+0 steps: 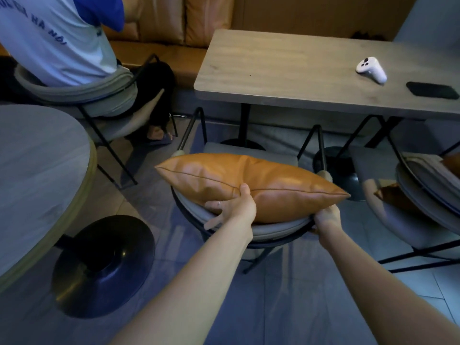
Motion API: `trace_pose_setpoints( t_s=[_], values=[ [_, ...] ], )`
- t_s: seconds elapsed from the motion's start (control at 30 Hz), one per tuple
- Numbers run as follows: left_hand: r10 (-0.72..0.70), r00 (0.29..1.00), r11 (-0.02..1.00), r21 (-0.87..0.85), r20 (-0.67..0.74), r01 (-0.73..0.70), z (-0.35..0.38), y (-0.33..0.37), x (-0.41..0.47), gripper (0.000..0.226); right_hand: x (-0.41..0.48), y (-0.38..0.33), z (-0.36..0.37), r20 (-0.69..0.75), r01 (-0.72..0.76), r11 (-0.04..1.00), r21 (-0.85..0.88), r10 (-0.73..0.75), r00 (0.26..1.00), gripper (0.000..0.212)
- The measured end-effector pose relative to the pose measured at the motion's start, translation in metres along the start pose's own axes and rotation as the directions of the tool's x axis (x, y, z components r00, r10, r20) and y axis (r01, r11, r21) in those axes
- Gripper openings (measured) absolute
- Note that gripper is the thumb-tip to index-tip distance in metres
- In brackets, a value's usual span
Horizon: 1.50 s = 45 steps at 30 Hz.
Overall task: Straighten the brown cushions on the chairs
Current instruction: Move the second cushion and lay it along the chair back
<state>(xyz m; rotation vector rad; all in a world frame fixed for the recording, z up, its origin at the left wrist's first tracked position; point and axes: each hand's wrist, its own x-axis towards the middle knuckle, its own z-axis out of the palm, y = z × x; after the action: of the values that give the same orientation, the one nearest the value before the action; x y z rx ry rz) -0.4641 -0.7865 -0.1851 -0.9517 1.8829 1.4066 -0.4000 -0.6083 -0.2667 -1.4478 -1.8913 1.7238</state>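
Cushion (251, 185) on chair (278, 231) — left hand (230, 207) clamped at 6 o'clock, right hand (326, 216) at 4 — gripped for squaring

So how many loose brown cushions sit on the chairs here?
2: one smooth brown leather cushion gripped by left hand and right hand on the middle chair; another brown cushion on the right chair, partly hidden.

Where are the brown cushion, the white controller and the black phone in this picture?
brown cushion (263, 185): head view, on its upper face near the seam.
white controller (371, 69): head view, on its middle, where head meets handle.
black phone (431, 90): head view, on the middle of its face.
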Motion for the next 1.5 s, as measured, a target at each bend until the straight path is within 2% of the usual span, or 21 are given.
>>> trace_pose_setpoints(
  t_s=[0.1,0.17,0.27,0.33,0.43,0.63,0.77,0.9,0.97,1.0,1.03,1.07,1.1,1.13,1.2,1.27,1.33,1.4,1.5],
  values=[
    [0.001,0.992,0.993,-0.114,0.130,0.014,0.002,-0.002,0.011,0.129,-0.006,0.017,0.009,-0.102,-0.026,0.997,0.075,0.033,0.994,0.083],
    [0.041,0.984,0.985,-0.173,0.175,-0.010,-0.011,-0.008,0.015,0.129,-0.038,0.024,0.021,-0.089,-0.048,0.991,0.128,0.059,0.994,0.091],
    [0.140,0.981,0.960,-0.261,0.132,-0.101,-0.031,-0.015,0.023,0.129,-0.074,0.025,0.044,0.020,-0.102,0.980,0.169,0.100,0.995,0.113],
    [0.236,0.971,0.944,-0.249,0.045,-0.218,-0.044,-0.008,0.027,0.127,-0.083,0.018,0.059,0.040,-0.165,0.973,0.160,0.160,0.986,0.125],
    [0.337,0.941,0.928,-0.162,-0.016,-0.335,-0.060,0.016,0.045,0.126,-0.074,0.014,0.067,-0.037,-0.211,0.966,0.149,0.219,0.975,0.109],
    [0.432,0.900,0.902,-0.052,0.062,-0.429,-0.072,0.036,0.078,0.113,-0.059,0.024,0.076,-0.157,-0.156,0.983,0.097,0.169,0.973,0.103],
    [0.426,0.903,0.905,-0.023,0.060,-0.426,-0.069,0.041,0.087,0.108,-0.055,0.018,0.081,-0.184,-0.153,0.986,0.062,0.162,0.969,0.105],
    [0.407,0.910,0.913,-0.051,0.080,-0.404,-0.064,0.048,0.087,0.105,-0.050,0.005,0.076,-0.128,-0.144,0.988,0.058,0.150,0.980,0.120],
    [0.402,0.911,0.915,-0.063,0.089,-0.397,-0.064,0.048,0.087,0.105,-0.054,0.001,0.074,-0.113,-0.143,0.990,-0.011,0.141,0.983,0.124],
    [0.402,0.911,0.915,-0.060,0.094,-0.398,-0.065,0.047,0.086,0.105,-0.058,-0.001,0.073,-0.144,-0.114,0.988,-0.101,0.099,0.985,0.120],
    [0.404,0.909,0.914,-0.063,0.097,-0.400,-0.067,0.047,0.085,0.104,-0.066,-0.004,0.074,-0.198,-0.054,0.965,-0.258,0.002,0.980,0.109],
    [0.395,0.913,0.919,-0.068,0.103,-0.389,-0.069,0.046,0.085,0.105,-0.072,-0.003,0.077,-0.229,0.054,0.893,-0.446,-0.172,0.958,0.090],
    [0.386,0.916,0.922,-0.076,0.112,-0.379,-0.072,0.046,0.086,0.106,-0.083,-0.002,0.081,-0.218,0.169,0.759,-0.629,-0.381,0.898,0.066],
    [0.371,0.920,0.928,-0.078,0.126,-0.363,-0.075,0.046,0.086,0.110,-0.091,0.002,0.085,-0.139,0.277,0.576,-0.769,-0.574,0.807,0.047],
    [0.346,0.924,0.938,-0.080,0.162,-0.337,-0.080,0.047,0.085,0.116,-0.109,0.010,0.097,0.095,0.410,0.286,-0.866,-0.711,0.697,0.035],
    [0.340,0.922,0.940,-0.076,0.186,-0.332,-0.083,0.048,0.085,0.115,-0.125,0.010,0.114,0.336,0.527,0.111,-0.842,-0.657,0.675,0.029],
    [0.345,0.919,0.939,-0.054,0.190,-0.341,-0.087,0.050,0.086,0.111,-0.137,0.006,0.137,0.462,0.568,0.012,-0.823,-0.567,0.682,0.030],
    [0.347,0.917,0.937,-0.031,0.199,-0.348,-0.093,0.052,0.090,0.108,-0.141,0.001,0.163,0.483,0.562,-0.006,-0.827,-0.519,0.706,0.040],
    [0.334,0.907,0.939,-0.009,0.256,-0.344,-0.104,0.059,0.100,0.106,-0.143,-0.007,0.194,0.399,0.429,-0.037,-0.902,-0.448,0.800,0.046]
  ],
)
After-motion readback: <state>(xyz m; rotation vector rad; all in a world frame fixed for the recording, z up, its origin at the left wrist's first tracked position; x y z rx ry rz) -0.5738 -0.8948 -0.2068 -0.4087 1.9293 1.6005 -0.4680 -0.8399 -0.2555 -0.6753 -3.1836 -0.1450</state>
